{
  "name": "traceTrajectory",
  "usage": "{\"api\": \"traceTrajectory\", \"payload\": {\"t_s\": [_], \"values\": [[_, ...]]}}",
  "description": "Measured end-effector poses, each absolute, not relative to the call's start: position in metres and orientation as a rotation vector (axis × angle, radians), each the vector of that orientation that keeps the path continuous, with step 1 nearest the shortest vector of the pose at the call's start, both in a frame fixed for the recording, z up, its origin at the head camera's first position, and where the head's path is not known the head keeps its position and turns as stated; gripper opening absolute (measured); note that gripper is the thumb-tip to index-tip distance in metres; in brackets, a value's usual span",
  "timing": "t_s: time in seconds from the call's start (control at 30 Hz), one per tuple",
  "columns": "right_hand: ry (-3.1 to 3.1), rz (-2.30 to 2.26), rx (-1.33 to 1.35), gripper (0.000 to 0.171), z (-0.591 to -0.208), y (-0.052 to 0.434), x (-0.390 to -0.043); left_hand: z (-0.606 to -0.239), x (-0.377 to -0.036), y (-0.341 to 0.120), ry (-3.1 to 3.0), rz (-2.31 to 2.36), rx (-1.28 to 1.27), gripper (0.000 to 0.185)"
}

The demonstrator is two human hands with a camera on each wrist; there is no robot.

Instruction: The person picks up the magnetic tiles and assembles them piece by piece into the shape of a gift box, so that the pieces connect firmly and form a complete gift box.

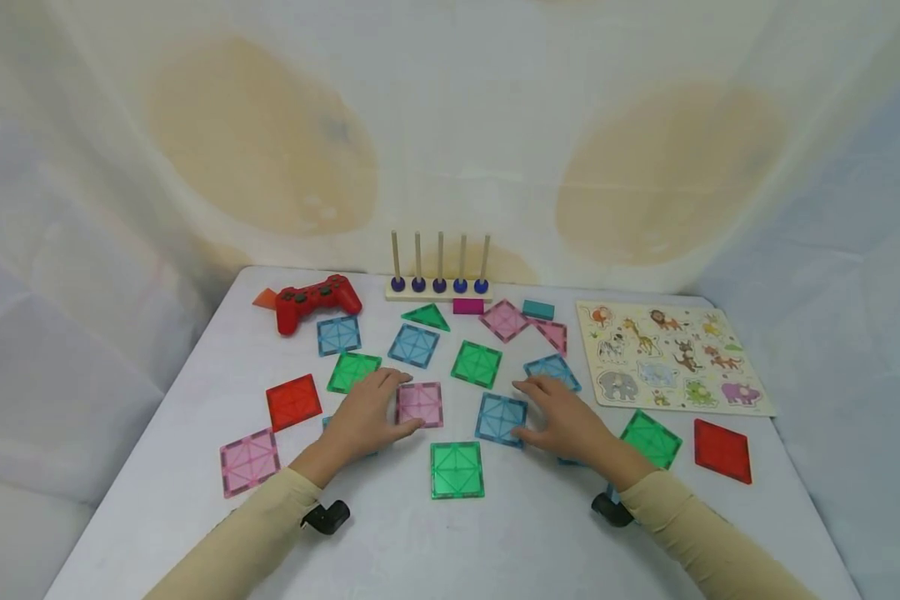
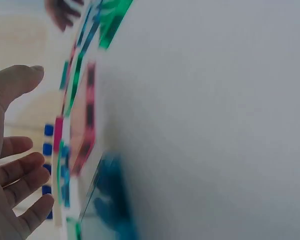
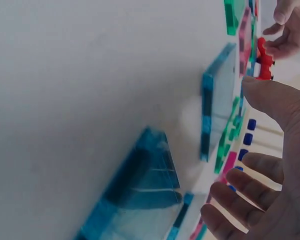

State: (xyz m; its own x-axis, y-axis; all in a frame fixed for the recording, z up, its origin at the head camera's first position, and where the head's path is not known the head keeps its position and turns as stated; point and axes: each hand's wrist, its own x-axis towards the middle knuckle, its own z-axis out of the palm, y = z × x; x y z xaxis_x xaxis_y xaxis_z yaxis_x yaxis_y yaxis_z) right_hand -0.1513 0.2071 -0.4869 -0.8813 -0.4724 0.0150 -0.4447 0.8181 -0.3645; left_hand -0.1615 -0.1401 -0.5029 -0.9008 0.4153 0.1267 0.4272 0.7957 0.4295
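Note:
My left hand point(image 1: 363, 421) is just left of a pink square magnetic tile point(image 1: 420, 405), its thumb and fingers spread apart and holding nothing. The left wrist view shows that hand point(image 2: 15, 150) raised over the tabletop, with the pink tile point(image 2: 83, 120) beyond it. To the right, my other hand point(image 1: 566, 423) has its fingertips at the right edge of a blue square tile point(image 1: 501, 418). Its palm is empty in the right wrist view, where the blue tile point(image 3: 217, 102) lies flat. A green square tile point(image 1: 457, 471) lies between the wrists, nearer me. Both forearms partly cover other blue tiles.
More red, pink, green and blue tiles surround the hands. At the back are a red game controller point(image 1: 315, 302), a peg stand point(image 1: 438, 287) with blue beads, and magenta point(image 1: 468, 307) and teal blocks point(image 1: 538, 310). An animal puzzle board point(image 1: 671, 358) lies at right.

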Motion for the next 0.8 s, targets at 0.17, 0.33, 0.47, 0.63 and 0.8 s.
{"api": "traceTrajectory", "payload": {"t_s": [0.17,0.33,0.47,0.63,0.8], "values": [[2.915,-0.526,-0.776,0.078,-0.494,0.201,-0.151,-0.511,-0.149,-0.124,-2.960,-0.807,-0.813,0.076],[2.898,-0.526,-0.788,0.079,-0.496,0.195,-0.150,-0.511,-0.138,-0.114,-2.941,-0.842,-1.005,0.079],[2.896,-0.504,-0.802,0.079,-0.499,0.193,-0.151,-0.514,-0.133,-0.107,-2.892,-0.785,-1.180,0.082],[2.895,-0.457,-0.818,0.078,-0.503,0.191,-0.152,-0.521,-0.131,-0.104,-2.817,-0.671,-1.327,0.087],[2.886,-0.451,-0.833,0.076,-0.502,0.190,-0.151,-0.527,-0.132,-0.103,-2.792,-0.607,-1.392,0.085]]}}
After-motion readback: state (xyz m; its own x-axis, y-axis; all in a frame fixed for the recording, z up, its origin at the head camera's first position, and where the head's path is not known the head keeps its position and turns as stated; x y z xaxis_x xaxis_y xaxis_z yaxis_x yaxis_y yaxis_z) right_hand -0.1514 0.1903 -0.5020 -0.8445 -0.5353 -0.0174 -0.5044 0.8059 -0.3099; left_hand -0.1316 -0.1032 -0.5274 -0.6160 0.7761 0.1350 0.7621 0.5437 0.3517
